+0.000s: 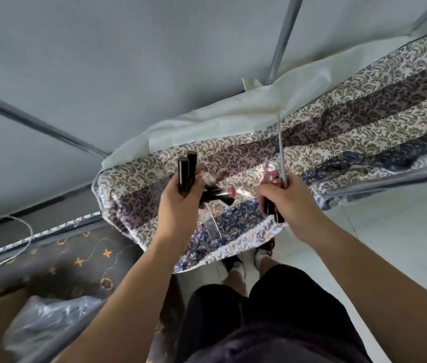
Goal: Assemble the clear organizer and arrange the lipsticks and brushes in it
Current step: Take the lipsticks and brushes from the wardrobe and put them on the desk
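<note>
The left hand point(181, 203) grips two dark lipstick tubes point(187, 171), which stand upright above its fingers. Just right of it, more lipsticks point(217, 193) lie on the surface point(311, 132), one showing a pink end. The surface is covered with a cloth of brown, purple and blue leaf-patterned stripes. The right hand point(285, 197) holds a thin, long-handled brush point(281, 150) pointing away from the person, along with dark tubes point(276, 213) that stick out below the palm. A clear organizer piece point(213, 226) lies on the cloth between the forearms, hard to make out. A white cord point(10, 247) trails at the left.
</note>
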{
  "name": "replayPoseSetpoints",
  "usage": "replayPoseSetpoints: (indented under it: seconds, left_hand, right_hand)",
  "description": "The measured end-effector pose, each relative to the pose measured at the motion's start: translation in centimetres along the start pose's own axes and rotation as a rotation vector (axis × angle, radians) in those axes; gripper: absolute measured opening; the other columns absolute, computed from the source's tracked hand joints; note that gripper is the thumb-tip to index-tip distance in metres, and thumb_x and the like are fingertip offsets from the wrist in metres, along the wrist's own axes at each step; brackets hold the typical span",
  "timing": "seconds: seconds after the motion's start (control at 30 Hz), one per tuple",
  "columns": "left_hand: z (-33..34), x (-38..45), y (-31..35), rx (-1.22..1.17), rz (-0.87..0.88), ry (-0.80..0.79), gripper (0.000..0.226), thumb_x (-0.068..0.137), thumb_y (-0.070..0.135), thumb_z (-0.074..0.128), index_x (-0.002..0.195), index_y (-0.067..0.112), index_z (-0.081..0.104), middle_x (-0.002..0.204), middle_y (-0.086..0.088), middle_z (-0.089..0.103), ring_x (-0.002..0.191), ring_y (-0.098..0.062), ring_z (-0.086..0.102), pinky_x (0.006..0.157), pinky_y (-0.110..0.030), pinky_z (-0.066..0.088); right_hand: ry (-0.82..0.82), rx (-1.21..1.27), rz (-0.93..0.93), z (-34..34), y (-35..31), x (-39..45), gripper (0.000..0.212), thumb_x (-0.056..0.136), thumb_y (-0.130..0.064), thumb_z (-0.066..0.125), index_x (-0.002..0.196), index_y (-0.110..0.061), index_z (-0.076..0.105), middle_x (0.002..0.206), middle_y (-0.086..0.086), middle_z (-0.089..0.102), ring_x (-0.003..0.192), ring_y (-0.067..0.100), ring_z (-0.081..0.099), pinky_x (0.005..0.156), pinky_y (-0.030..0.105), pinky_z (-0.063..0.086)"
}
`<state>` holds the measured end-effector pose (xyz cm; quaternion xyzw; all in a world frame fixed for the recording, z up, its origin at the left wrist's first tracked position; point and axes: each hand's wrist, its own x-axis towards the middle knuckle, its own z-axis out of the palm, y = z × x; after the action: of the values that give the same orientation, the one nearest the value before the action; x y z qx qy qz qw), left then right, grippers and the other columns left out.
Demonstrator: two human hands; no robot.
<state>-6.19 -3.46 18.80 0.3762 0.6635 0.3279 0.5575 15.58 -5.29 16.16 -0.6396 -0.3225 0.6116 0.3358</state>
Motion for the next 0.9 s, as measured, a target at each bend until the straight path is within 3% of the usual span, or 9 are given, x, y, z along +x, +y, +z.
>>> replayPoseSetpoints:
  seconds: [0.13,0.3,0.4,0.5,0.63,0.83,0.9]
  left_hand:
    - [-1.7,-5.1,0.7,0.003,-0.011,-0.031,0.015,0.102,0.024,0.062,0.109,0.034,0.07,0.1,0.003,0.078,0.096,-0.026,0.074,0.073,-0.03,0.059]
    - [-2.2,-9.2,1.1,0.034,-0.004,-0.123,0.015,0.1,0.027,0.063,0.101,0.039,0.073,0.102,0.007,0.077,0.097,-0.019,0.074,0.076,-0.03,0.057]
    - [-1.6,-10.6,2.1,0.052,0.009,-0.188,0.013,0.101,0.03,0.062,0.107,0.037,0.072,0.105,0.005,0.077,0.099,-0.022,0.074,0.08,-0.036,0.058]
    - [-0.5,-12.2,2.8,0.088,0.028,-0.299,0.013,0.101,0.035,0.061,0.11,0.036,0.07,0.107,0.004,0.077,0.098,-0.025,0.073,0.088,-0.041,0.058]
    - [2.4,-14.6,3.1,0.104,0.052,-0.416,0.014,0.102,0.021,0.06,0.112,0.025,0.069,0.105,-0.002,0.079,0.102,-0.024,0.074,0.082,-0.036,0.056]
    - [7.4,-22.1,1.1,0.195,0.093,-0.607,0.025,0.101,0.017,0.062,0.096,0.038,0.076,0.1,0.004,0.079,0.098,-0.02,0.075,0.08,-0.035,0.058]
    - [9.0,-25.4,-0.3,0.247,0.111,-0.687,0.021,0.101,0.018,0.062,0.1,0.034,0.075,0.099,0.001,0.08,0.098,-0.027,0.075,0.085,-0.042,0.059]
  right_hand:
    - [-0.005,0.079,-0.043,0.3,-1.5,-5.3,0.012,0.08,-0.023,0.072,0.079,-0.015,0.063,0.064,0.011,0.064,0.055,0.024,0.062,0.055,0.03,0.053]
    - [0.012,0.061,-0.115,-0.2,-2.1,-11.2,0.022,0.077,-0.022,0.067,0.067,-0.006,0.057,0.057,0.017,0.059,0.05,0.025,0.054,0.053,0.031,0.05]
    - [0.064,0.132,-0.121,-1.1,-2.1,-14.4,0.013,0.074,-0.019,0.067,0.065,-0.016,0.059,0.054,0.012,0.057,0.048,0.024,0.052,0.052,0.033,0.049]
    - [0.146,0.187,-0.111,-2.4,-0.8,-18.1,0.013,0.075,-0.017,0.069,0.067,-0.015,0.059,0.054,0.012,0.058,0.047,0.023,0.054,0.051,0.032,0.05]
    - [0.302,0.303,-0.122,-4.3,1.7,-23.6,0.018,0.073,-0.013,0.068,0.081,-0.003,0.056,0.056,0.014,0.058,0.048,0.025,0.054,0.051,0.034,0.05]
    - [0.568,0.438,-0.098,-6.2,7.8,-34.4,0.023,0.07,-0.014,0.068,0.088,-0.003,0.057,0.06,0.014,0.058,0.053,0.027,0.056,0.054,0.036,0.051]
    - [0.65,0.488,-0.105,-6.4,10.5,-39.0,0.02,0.072,-0.014,0.067,0.087,-0.004,0.058,0.06,0.014,0.059,0.053,0.027,0.057,0.054,0.035,0.051]
